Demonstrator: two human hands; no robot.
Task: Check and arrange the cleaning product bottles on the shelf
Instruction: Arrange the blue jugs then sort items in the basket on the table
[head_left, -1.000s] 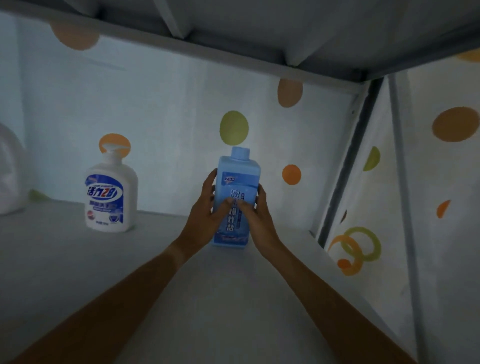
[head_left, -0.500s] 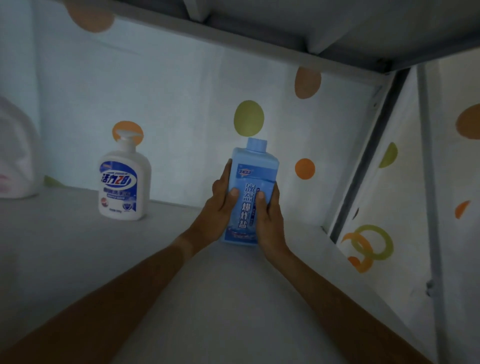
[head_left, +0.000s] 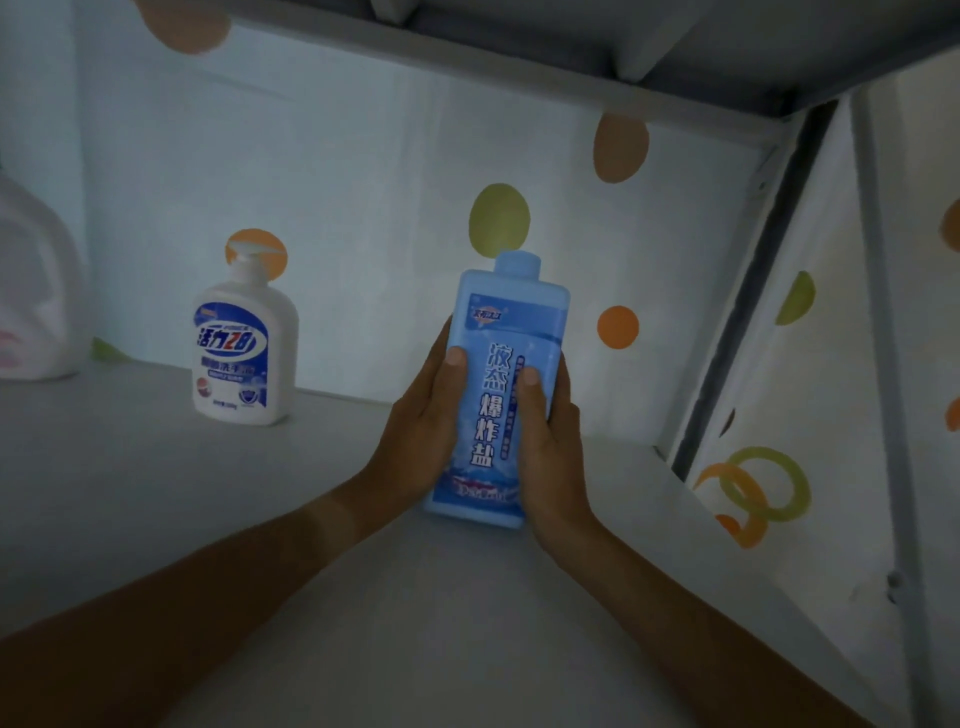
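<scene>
A tall blue bottle (head_left: 498, 395) with a blue cap is gripped between both hands, the left hand (head_left: 423, 431) on its left side and the right hand (head_left: 553, 447) on its right, thumbs laid across the label. Whether its base touches the grey shelf (head_left: 156, 493) cannot be told. A white pump bottle (head_left: 244, 348) is stood upright well to the left, near the dotted back wall (head_left: 363, 208). A pale jug (head_left: 36, 296) is cut off at the left edge.
</scene>
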